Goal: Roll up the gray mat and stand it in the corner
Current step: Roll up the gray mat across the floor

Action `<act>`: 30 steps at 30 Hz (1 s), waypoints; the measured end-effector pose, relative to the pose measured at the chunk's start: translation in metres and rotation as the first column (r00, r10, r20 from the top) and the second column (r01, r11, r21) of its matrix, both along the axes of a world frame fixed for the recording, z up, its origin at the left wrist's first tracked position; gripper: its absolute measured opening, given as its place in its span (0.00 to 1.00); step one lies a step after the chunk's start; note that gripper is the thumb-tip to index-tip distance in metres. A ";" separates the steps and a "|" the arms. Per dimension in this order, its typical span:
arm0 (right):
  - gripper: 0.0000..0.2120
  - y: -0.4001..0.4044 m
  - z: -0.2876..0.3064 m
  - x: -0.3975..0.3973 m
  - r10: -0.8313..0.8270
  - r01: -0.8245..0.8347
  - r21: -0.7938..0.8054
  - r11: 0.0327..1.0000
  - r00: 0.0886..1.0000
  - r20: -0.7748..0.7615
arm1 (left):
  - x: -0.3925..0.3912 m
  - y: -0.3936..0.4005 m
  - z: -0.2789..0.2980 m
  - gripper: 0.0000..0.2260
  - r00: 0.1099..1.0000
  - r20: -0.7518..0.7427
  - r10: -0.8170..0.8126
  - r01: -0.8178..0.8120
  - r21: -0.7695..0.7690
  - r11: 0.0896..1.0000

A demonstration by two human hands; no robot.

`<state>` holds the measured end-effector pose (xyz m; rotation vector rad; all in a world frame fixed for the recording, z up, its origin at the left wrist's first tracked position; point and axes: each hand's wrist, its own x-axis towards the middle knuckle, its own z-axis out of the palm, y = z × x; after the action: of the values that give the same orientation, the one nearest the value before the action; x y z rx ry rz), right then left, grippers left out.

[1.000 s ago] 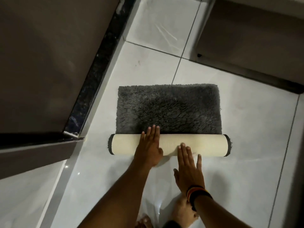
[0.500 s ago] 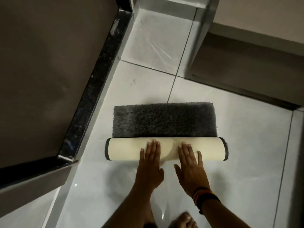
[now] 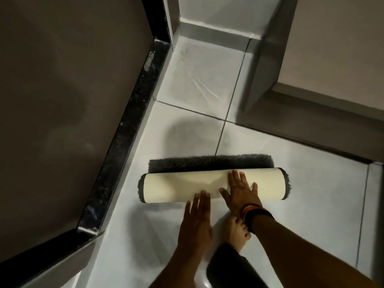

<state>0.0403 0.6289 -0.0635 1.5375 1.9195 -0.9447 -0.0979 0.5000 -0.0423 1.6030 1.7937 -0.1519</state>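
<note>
Since the earlier frames, rolling has advanced: only a narrow strip of gray pile remains flat beyond the roll, and the left hand has dropped back to the near edge. Gray mat (image 3: 182, 185) lies on the tiled floor (image 3: 311, 183), almost fully rolled, cream backing outward. Right hand (image 3: 241, 192) rests flat on top of the roll, fingers spread wide. Left hand (image 3: 196, 221) is flat and open, fingertips touching the roll's near side. Bangles (image 3: 254, 213) circle the right wrist.
</note>
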 end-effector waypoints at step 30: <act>0.47 0.049 -0.034 0.015 -0.433 0.189 -0.746 -0.638 -0.890 0.144 | -0.015 0.228 -0.009 0.34 0.994 0.086 -0.073 0.083 -0.119 0.989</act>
<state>0.0555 0.6775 -0.0974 -1.3675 0.8349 1.5174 -0.1129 0.7283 -0.0509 1.5701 1.6288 -0.2259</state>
